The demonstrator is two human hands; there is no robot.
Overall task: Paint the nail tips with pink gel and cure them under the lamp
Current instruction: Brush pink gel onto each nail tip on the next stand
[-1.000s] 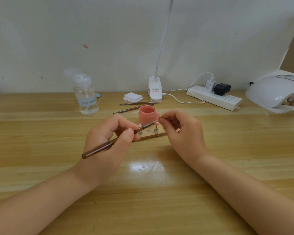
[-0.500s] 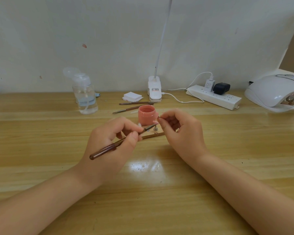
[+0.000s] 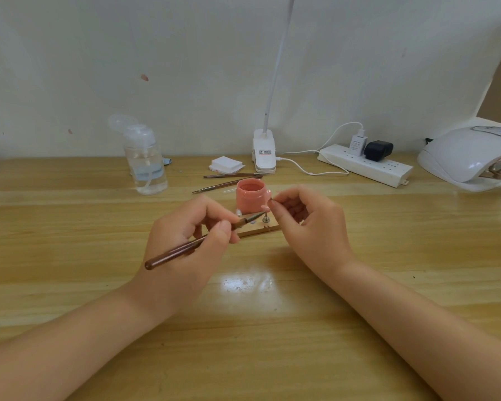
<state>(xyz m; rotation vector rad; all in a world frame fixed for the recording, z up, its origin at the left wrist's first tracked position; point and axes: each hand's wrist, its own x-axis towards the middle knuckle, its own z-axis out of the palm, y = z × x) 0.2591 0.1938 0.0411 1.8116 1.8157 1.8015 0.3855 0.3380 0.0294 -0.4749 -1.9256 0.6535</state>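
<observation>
Brush [image 3: 185,248] in the left hand [image 3: 185,241] has drawn back toward the person over the past second, its bristle end now low over the small wooden stand [image 3: 258,230] in front of the pink gel jar [image 3: 250,195] rather than reaching up toward the right hand's fingertips, as it did a moment earlier. The left hand grips the brown handle pen-fashion, thumb and forefinger closed round it near the ferrule. The right hand [image 3: 307,224], just right of the jar and nearly touching it, has its thumb and forefinger pinched together at jar-rim height on something too small to make out; judging by the task it is probably a nail tip on its holder, though the picture does not confirm it. The jar stands open, pink gel showing inside, directly behind the stand, on which at least one small metal peg [image 3: 265,219] stands upright. The retreat of the brush suggests one stroke has ended and the person is pausing to reload or reposition, so painting appears to be in progress, not finished. The white curing lamp [image 3: 469,157] sits well to the right of the jar at the table's far edge, with some items visible in its mouth; curing of the piece in hand looks yet to come. Two spare brushes [image 3: 229,180] lie just behind the jar, and a clear pump bottle [image 3: 145,160] stands well to its left.
</observation>
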